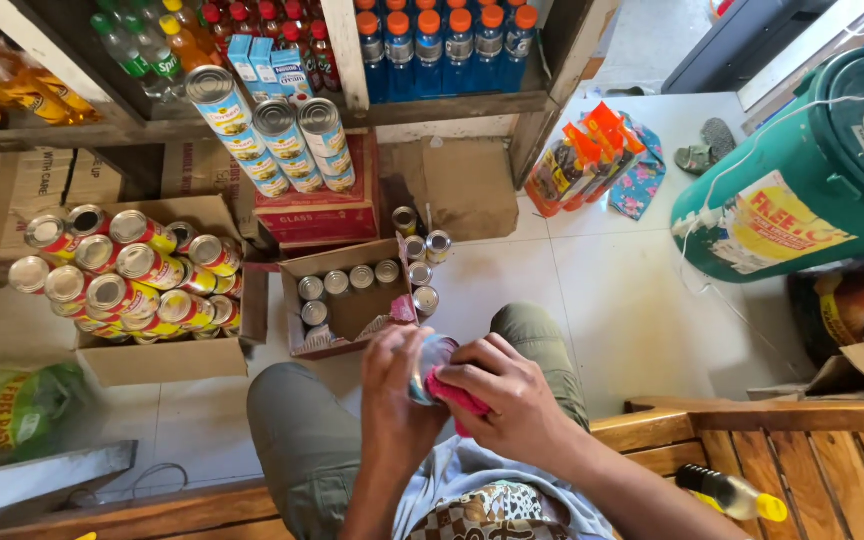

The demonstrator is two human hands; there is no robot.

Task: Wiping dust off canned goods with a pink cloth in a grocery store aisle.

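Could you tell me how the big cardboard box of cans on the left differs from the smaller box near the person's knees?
The large cardboard box is heaped with yellow-labelled cans lying on their sides; the small cardboard box is partly filled with smaller silver-topped cans standing upright. Both sit open on the tiled floor.

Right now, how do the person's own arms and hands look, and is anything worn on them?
Both forearms are bare: no sleeve reaches them in this view. The left hand and the right hand wear no gloves, and I see no ring, watch or bracelet. The fingers are slim, with short nails. Nearer the body there is a pale blue-grey shirt with a brown-and-cream checked print.
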